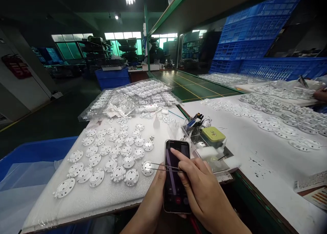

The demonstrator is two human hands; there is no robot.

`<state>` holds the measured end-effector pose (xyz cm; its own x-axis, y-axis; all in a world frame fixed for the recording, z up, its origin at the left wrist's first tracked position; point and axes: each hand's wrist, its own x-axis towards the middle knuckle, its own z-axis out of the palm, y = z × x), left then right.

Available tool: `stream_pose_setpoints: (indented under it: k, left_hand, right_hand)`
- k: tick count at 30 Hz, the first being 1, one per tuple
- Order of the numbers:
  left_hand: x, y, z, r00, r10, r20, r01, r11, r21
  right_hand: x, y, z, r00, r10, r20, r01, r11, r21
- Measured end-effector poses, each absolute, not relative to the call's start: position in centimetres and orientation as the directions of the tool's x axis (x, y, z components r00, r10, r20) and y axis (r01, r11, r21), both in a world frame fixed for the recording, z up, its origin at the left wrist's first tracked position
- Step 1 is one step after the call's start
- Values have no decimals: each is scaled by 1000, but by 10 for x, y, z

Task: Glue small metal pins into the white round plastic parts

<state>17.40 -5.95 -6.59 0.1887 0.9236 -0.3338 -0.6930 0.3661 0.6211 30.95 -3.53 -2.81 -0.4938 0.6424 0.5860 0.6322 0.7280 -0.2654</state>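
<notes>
My left hand (155,191) is closed around the left edge of a smartphone (171,184), held upright at the table's front edge. A red call button glows low on its dark screen. My right hand (203,184) is over the phone's right side, its index finger stretched out onto the upper screen. Between its thumb and other fingers it grips metal tweezers (159,166), which cross the screen and point left, over a round white part (147,169). Several more white disc-shaped parts (118,173) with dark dots lie in rows on the white foam sheet (102,201).
Clear plastic trays (145,89) of small white pieces are stacked behind the discs. Right of the phone stands a tool box (195,142) beside a yellow-green tin (213,134). More discs (283,133) cover the right-hand table, where another person's hand (320,94) shows. Blue crates (245,36) rise behind.
</notes>
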Motion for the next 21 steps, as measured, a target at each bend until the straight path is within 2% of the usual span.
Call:
stream_pose_setpoints:
  k: [3, 5, 10, 19, 21]
  left_hand:
    - [175, -59, -66, 315, 872, -374, -744, 471, 474]
    - [174, -58, -64, 347, 859, -377, -755, 494, 430]
    - [167, -55, -57, 306, 886, -349, -740, 452, 498]
    - [157, -42, -48, 313, 839, -445, -681, 525, 510]
    - [156, -42, -47, 299, 838, -456, -667, 526, 528]
  right_hand:
    - [315, -44, -29, -506, 561, 655, 579, 784, -224]
    - [318, -51, -31, -517, 538, 666, 560, 801, -212]
    - [322, -66, -42, -450, 558, 697, 559, 785, -267]
    - [319, -80, -49, -365, 592, 719, 573, 751, -328]
    - [319, -84, -53, -310, 616, 724, 565, 732, -381]
